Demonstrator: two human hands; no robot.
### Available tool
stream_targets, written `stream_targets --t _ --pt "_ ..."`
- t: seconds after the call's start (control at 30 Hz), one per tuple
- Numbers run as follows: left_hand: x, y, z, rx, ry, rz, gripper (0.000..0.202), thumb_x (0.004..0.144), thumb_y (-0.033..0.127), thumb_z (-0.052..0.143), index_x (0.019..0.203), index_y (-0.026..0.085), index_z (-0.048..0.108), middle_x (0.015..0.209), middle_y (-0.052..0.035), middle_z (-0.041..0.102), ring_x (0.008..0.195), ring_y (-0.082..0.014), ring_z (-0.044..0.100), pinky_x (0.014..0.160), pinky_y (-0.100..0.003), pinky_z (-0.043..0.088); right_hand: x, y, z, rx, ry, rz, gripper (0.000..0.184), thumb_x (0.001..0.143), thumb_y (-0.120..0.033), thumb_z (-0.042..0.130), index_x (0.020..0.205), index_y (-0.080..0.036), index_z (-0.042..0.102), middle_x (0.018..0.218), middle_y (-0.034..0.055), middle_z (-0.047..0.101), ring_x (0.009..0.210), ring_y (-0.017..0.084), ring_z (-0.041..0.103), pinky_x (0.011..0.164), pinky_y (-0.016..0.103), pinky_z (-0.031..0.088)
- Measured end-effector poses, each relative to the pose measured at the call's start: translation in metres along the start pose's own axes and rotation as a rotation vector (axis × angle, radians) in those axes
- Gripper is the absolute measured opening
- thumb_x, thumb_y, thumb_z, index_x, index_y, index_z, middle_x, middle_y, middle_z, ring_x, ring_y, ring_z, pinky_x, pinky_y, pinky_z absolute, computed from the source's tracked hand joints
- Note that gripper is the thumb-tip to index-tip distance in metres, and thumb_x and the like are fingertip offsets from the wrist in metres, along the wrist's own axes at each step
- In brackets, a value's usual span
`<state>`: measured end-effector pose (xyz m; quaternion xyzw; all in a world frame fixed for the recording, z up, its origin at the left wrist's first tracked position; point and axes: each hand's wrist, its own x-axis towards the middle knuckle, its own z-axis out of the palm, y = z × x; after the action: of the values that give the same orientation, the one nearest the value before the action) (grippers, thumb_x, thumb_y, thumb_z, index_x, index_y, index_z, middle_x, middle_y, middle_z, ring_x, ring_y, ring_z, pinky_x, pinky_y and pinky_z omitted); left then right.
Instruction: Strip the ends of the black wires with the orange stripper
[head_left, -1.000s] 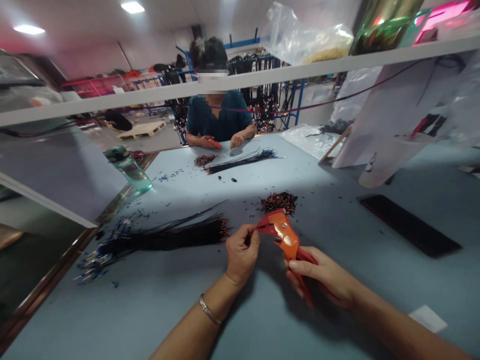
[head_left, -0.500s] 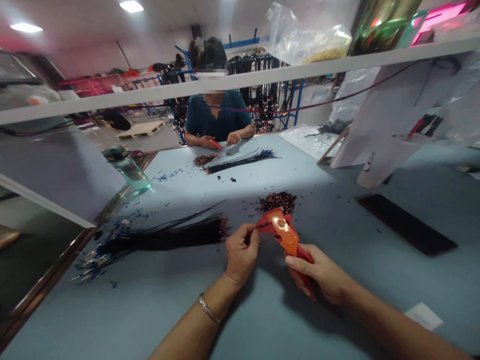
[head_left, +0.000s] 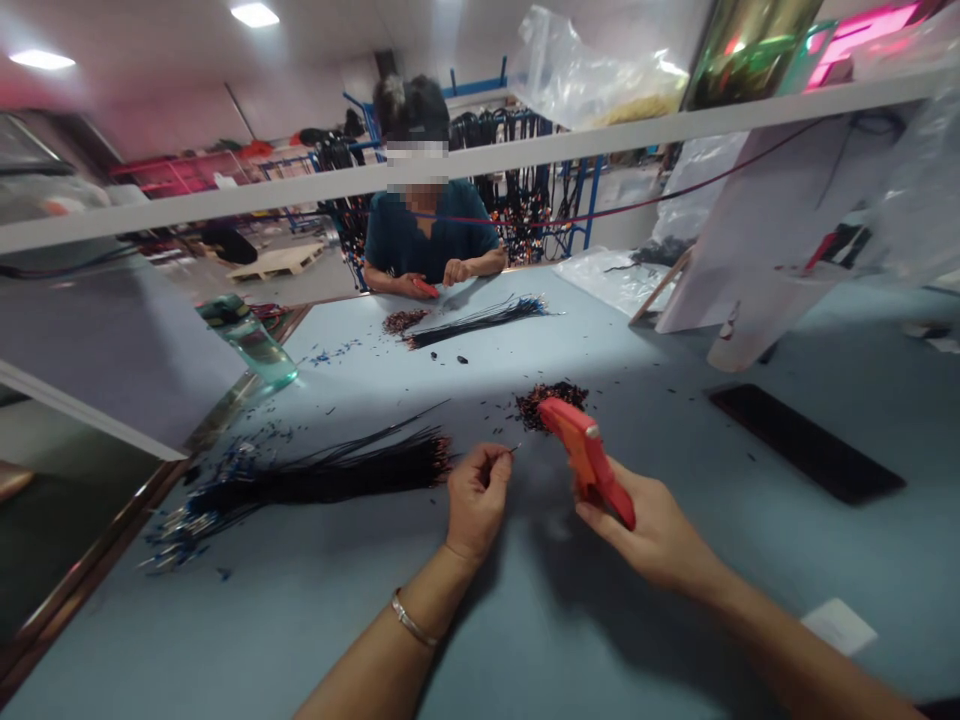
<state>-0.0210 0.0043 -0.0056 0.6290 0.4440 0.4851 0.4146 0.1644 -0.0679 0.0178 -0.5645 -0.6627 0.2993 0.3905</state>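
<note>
Between the fingertips of my left hand [head_left: 478, 495] is pinched a thin black wire [head_left: 515, 448], its tip sticking out to the right. My right hand [head_left: 649, 520] is wrapped round the handles of a red and orange wire stripper [head_left: 585, 450], whose head points up and left, apart from the wire. Behind the stripper's head lies a pile of cut insulation bits [head_left: 536, 405], dark with coppery glints. Left of my left hand rests a bundle of black wires [head_left: 345, 472], with coppery ends on the right and blue and silvery terminals [head_left: 187, 520] on the left.
Across the table [head_left: 450, 650] a person [head_left: 431, 235] holds a red tool near a second wire bundle [head_left: 480, 322]. A green bottle [head_left: 259, 350] stands at the left edge. To the right are a dark flat slab [head_left: 806, 440] and a whitish cup [head_left: 772, 315]. A white bar [head_left: 510, 160] spans overhead.
The wire stripper has come away from the wire at my left fingertips and turned, its head now nearer the pile. My left hand still pinches the wire. The whole view has shifted slightly.
</note>
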Motion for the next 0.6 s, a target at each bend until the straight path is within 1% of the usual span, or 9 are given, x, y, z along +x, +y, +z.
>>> stream_targets --t 0.1,0.17,0.27,0.33,0.4,0.47,0.53,0.6 --pt "0.000 0.000 0.001 -0.101 -0.042 -0.053 0.020 0.082 0.032 0.055 0.073 0.015 0.060 0.055 0.0042 0.048 0.053 -0.0091 0.043 0.054 -0.019 0.035 -0.002 0.004 0.005 -0.235 0.093 -0.215 0.034 0.080 -0.024 0.049 0.114 -0.018 0.050 0.098 0.0088 0.065 0.083 0.022 0.063 0.073 0.033 0.050" --pt "0.001 0.000 0.002 -0.183 -0.028 -0.094 0.021 0.080 0.034 0.057 0.074 0.014 0.061 0.058 0.0029 0.053 0.055 -0.0094 0.046 0.056 -0.019 0.038 -0.002 0.007 0.008 -0.350 0.123 -0.314 0.037 0.079 -0.021 0.047 0.116 -0.017 0.048 0.103 0.0114 0.065 0.088 0.023 0.062 0.075 0.035 0.050" --pt "0.001 -0.001 0.004 -0.324 -0.007 -0.148 0.020 0.075 0.034 0.063 0.076 0.014 0.063 0.067 0.0009 0.060 0.059 -0.0098 0.049 0.059 -0.020 0.041 -0.001 0.010 0.010 -0.490 0.138 -0.398 0.038 0.077 -0.021 0.048 0.115 -0.015 0.050 0.102 0.0144 0.065 0.088 0.027 0.061 0.076 0.040 0.049" --pt "0.001 -0.001 0.005 -0.397 -0.020 -0.190 0.020 0.072 0.033 0.066 0.075 0.014 0.063 0.067 0.0010 0.061 0.059 -0.0098 0.050 0.059 -0.020 0.042 0.000 0.010 0.011 -0.532 0.131 -0.422 0.039 0.076 -0.022 0.049 0.114 -0.014 0.051 0.102 0.0158 0.065 0.088 0.028 0.060 0.076 0.042 0.049" --pt "0.001 -0.001 0.005 -0.419 -0.024 -0.212 0.020 0.071 0.033 0.067 0.074 0.014 0.062 0.065 0.0013 0.060 0.058 -0.0095 0.050 0.058 -0.020 0.042 0.000 0.009 0.011 -0.508 0.105 -0.406 0.040 0.075 -0.021 0.049 0.114 -0.014 0.052 0.103 0.0156 0.064 0.089 0.029 0.060 0.077 0.043 0.048" --pt "0.002 -0.002 0.005 -0.391 0.001 -0.193 0.021 0.073 0.035 0.066 0.075 0.014 0.063 0.064 0.0013 0.059 0.057 -0.0092 0.049 0.057 -0.020 0.041 -0.001 0.006 0.010 -0.394 0.060 -0.328 0.041 0.074 -0.020 0.050 0.115 -0.017 0.052 0.105 0.0140 0.064 0.091 0.027 0.059 0.078 0.042 0.047" --pt "0.002 -0.003 0.004 -0.328 0.029 -0.159 0.022 0.075 0.036 0.064 0.077 0.014 0.065 0.061 0.0023 0.057 0.055 -0.0085 0.047 0.056 -0.019 0.039 -0.001 0.002 0.006 -0.189 -0.016 -0.171 0.035 0.077 -0.022 0.050 0.112 -0.019 0.054 0.099 0.0104 0.065 0.086 0.024 0.060 0.077 0.038 0.047" --pt "0.002 -0.003 0.003 -0.260 0.043 -0.130 0.022 0.077 0.036 0.063 0.078 0.014 0.065 0.056 0.0037 0.053 0.053 -0.0079 0.046 0.054 -0.018 0.037 -0.001 -0.002 0.001 0.100 -0.112 0.014 0.024 0.080 -0.027 0.051 0.103 -0.019 0.057 0.090 0.0071 0.066 0.079 0.021 0.060 0.073 0.034 0.048"
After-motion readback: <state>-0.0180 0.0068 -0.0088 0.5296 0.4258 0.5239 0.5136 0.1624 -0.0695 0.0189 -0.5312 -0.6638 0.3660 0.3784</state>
